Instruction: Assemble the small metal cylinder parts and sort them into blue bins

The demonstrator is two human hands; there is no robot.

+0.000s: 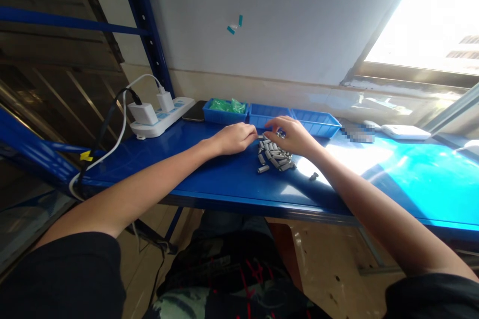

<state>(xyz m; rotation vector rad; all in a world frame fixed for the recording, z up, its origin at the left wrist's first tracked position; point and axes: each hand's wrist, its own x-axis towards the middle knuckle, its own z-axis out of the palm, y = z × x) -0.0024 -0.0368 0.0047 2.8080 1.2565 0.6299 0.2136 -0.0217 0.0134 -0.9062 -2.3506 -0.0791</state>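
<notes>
Small grey metal cylinders lie in a loose pile on the blue table. At the pile's left edge is my left hand, its fingers pressed together around the end of a small metal cylinder. My right hand is over the upper right of the pile, thumb and fingers curved and apart, the fingertips near that same cylinder. Whether the right fingers touch any piece cannot be made out. One small metal piece lies apart to the right of the pile.
Behind the hands stand a blue bin with green plastic and blue trays. A dark phone and a white power strip with plugs and cables are at the left. A white device lies at the right.
</notes>
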